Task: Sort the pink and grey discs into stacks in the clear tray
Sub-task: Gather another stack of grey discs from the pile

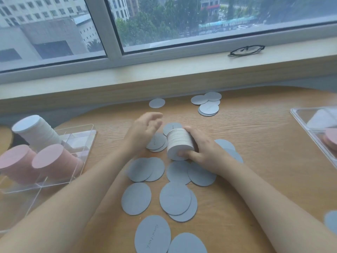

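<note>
Head view: grey stack (180, 144) held tipped on its side over the table (264, 143) centre, right hand (204, 149) clamped round it, thumb on the near face, fingers round the back. Left hand (144, 130) just beside the stack's left side, fingers spread apart, blurred, holding nothing, not touching the stack as far as can be told.

Progress, judged: pink looks done, two pink stacks (36, 161) standing in the clear tray (78, 143) at left, plus one tall grey stack in tray (36, 132) behind them. No loose pink on the table. Grey is about half done: many loose grey discs (173, 198) lie flat around and under both hands, a far cluster (207, 104) near the window ledge, one single disc (156, 103) beside it, one at the right edge.

Held stack sits well apart from the tray. Second clear container (313, 128) at right edge, contents blurred. Glasses (246, 50) on the sill.
</note>
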Demonstrator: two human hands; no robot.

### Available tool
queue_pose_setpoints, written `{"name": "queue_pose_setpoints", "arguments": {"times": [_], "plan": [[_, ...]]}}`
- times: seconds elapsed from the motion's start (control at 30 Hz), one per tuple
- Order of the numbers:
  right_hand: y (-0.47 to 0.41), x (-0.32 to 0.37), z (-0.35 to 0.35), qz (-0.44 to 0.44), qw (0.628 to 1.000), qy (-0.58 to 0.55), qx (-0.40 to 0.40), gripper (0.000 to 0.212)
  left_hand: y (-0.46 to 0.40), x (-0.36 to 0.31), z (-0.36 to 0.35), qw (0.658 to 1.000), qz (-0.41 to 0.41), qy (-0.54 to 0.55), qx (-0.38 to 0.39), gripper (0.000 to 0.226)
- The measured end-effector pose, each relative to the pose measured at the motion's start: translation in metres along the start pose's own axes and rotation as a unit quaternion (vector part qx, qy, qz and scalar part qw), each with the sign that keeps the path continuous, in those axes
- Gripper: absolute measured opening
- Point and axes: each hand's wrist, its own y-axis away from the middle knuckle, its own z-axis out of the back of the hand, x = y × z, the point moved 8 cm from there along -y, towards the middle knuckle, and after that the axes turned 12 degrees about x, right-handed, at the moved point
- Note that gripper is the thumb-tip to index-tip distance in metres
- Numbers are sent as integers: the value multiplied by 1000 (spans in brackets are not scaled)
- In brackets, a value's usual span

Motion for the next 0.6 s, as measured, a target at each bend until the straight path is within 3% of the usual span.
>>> {"name": "queue_pose_setpoints", "arguments": {"times": [0.07, 0.23, 0.43, 0.6], "plan": [[0, -1, 1, 4, 1000, -5, -6, 64, -27, 15, 10, 997, 16, -70, -32, 32], [0, -1, 2, 7, 1000, -26, -12, 65, -86, 52, 12, 977, 90, -192, -1, 46], [0, 0, 2, 6, 999, -44, -12, 65, -105, 63, 18, 962, 155, -223, 20, 54], [0, 0, 3, 5, 999, -41, -14, 64, -102, 52, 21, 932, 113, -343, -1, 42]]}}
